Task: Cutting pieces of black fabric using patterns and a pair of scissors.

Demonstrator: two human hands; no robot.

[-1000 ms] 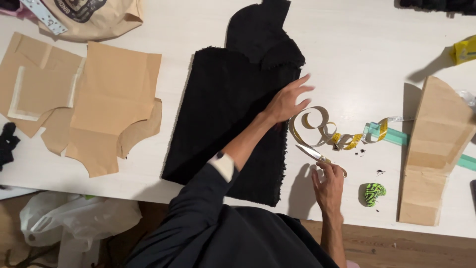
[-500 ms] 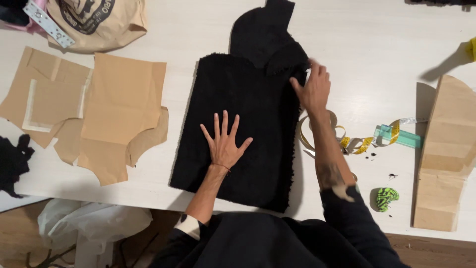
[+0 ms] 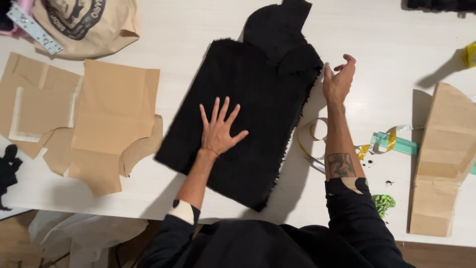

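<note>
Your left hand [image 3: 218,130] lies flat on the fuzzy black fabric piece [image 3: 248,119], fingers spread wide, palm pressing down, gripping nothing. That fabric sits in the middle of the white tabletop [image 3: 386,44], its lower corner reaching toward the near edge and its narrower top pointing at the far edge. Your right hand [image 3: 338,82] is at the fabric's right edge, near the upper corner, fingers loosely curled and half open; it holds nothing, and I cannot tell whether it touches the fabric.

Just beside your right forearm, a yellow measuring tape [image 3: 317,144] curls on the tabletop, running toward a clear green plastic ruler [image 3: 396,144]. Further right lies a folded brown paper pattern piece [image 3: 444,159], and a small green-and-black object [image 3: 383,202] sits near the near edge. Left of the fabric, several flat brown paper pattern pieces [image 3: 114,114] overlap. In the far left corner rests a crumpled brown paper bag [image 3: 89,25].
</note>
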